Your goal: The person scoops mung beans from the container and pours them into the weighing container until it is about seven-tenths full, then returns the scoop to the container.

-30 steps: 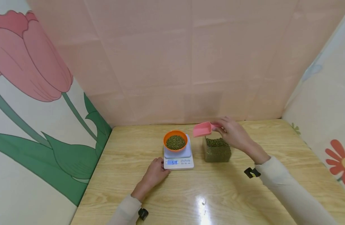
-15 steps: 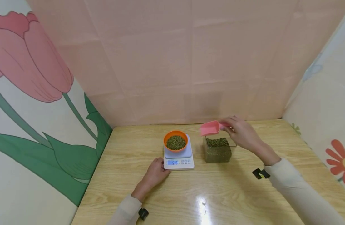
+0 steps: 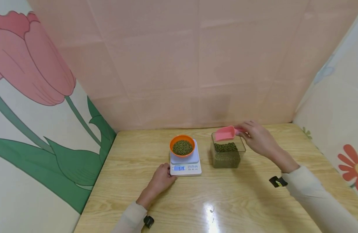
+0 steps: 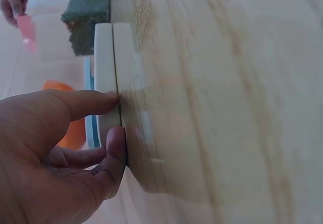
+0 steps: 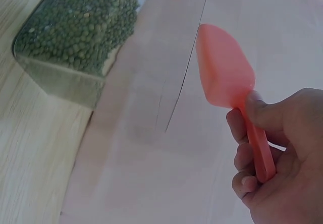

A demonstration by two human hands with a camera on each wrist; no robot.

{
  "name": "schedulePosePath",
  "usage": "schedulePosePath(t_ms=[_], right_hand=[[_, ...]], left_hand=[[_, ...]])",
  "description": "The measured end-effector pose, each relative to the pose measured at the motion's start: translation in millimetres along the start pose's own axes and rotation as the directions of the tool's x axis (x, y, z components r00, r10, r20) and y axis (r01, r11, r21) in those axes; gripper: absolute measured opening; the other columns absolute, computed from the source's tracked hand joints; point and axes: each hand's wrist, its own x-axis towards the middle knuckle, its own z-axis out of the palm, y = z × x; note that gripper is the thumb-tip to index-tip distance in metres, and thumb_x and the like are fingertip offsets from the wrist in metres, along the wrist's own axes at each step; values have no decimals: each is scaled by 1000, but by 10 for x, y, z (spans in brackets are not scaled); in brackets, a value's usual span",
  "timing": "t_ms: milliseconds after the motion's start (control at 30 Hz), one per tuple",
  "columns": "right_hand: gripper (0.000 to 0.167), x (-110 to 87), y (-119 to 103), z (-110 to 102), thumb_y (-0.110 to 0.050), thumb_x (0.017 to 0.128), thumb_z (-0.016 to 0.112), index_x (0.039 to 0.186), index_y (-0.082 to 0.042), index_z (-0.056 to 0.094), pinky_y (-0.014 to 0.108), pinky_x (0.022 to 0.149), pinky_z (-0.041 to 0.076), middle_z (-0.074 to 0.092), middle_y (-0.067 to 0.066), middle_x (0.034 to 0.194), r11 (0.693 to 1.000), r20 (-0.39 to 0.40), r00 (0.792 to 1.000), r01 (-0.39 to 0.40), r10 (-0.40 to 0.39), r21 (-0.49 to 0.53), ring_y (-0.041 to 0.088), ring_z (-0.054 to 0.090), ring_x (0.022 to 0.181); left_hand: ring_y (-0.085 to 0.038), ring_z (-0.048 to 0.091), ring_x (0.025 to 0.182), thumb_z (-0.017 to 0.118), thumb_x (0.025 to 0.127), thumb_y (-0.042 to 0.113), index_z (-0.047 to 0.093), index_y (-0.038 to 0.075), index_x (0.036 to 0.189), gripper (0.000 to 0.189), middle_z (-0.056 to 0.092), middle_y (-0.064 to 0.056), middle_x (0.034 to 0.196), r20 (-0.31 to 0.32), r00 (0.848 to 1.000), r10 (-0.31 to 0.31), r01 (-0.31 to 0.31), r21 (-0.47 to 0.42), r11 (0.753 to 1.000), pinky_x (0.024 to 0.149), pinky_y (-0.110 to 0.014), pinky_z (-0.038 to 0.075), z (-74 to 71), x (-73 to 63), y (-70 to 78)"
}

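In the head view, my right hand [image 3: 259, 137] grips the handle of a pink scoop [image 3: 225, 133], held over a clear square container [image 3: 225, 160] of green mung beans [image 3: 226, 147]. The scoop's bowl looks bare in the right wrist view, where fingers wrap the handle [image 5: 260, 151]. My left hand [image 3: 160, 178] holds the front left corner of a white kitchen scale [image 3: 186, 172], with the fingertips against its edge in the left wrist view. An orange bowl [image 3: 172, 142] stands on the scale with mung beans inside. Lit digits show on the scale's display [image 3: 179, 168].
The wooden table [image 3: 132, 152] meets a pink sheet [image 3: 155, 81] at the back. Walls with painted flowers stand on both sides. The bean container sits to the right of the scale, a small gap between them.
My right hand has drawn the scoop to the right, from the gap between bowl and container to over the container. The left hand, scale and bowl have stayed put.
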Motion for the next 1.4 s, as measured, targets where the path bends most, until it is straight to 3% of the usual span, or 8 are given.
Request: schedulePosePath(t_ms=[267, 667, 1133, 1400], right_hand=[[23, -32, 110, -43, -9, 101, 72, 122, 1, 75, 59, 86, 55, 75, 21, 119, 999, 7, 1000, -25, 25, -39, 36, 66, 104], [21, -55, 169, -23, -6, 99, 73, 118, 2, 75, 59, 87, 56, 76, 20, 113, 996, 66, 997, -24, 30, -81, 37, 67, 102], [18, -30, 135, 99, -1, 94, 75, 111, 3, 77, 59, 87, 59, 76, 20, 107, 988, 108, 992, 79, -64, -134, 40, 72, 98], [19, -22, 85, 140, -4, 96, 75, 114, 2, 77, 57, 88, 59, 75, 20, 110, 985, 163, 986, 52, -24, -167, 40, 70, 103]], left_hand=[[-13, 58, 84, 82, 91, 13, 64, -6, 118, 38, 59, -9, 99, -4, 1000, -6, 6, 8, 1000, 69, -22, 52, -2, -7, 9], [-14, 57, 84, 83, 90, 13, 63, -7, 118, 39, 59, -10, 99, -8, 1000, 5, -5, 5, 1000, 68, -22, 51, -1, -15, -6], [-13, 57, 84, 82, 92, 13, 64, -6, 120, 38, 59, -9, 100, -6, 1000, 2, -2, 9, 1000, 69, -21, 52, 0, -7, 1], [-14, 58, 84, 83, 91, 12, 63, -6, 119, 39, 59, -10, 100, -2, 1000, 6, -6, 0, 1000, 69, -22, 52, 3, -1, 6]])
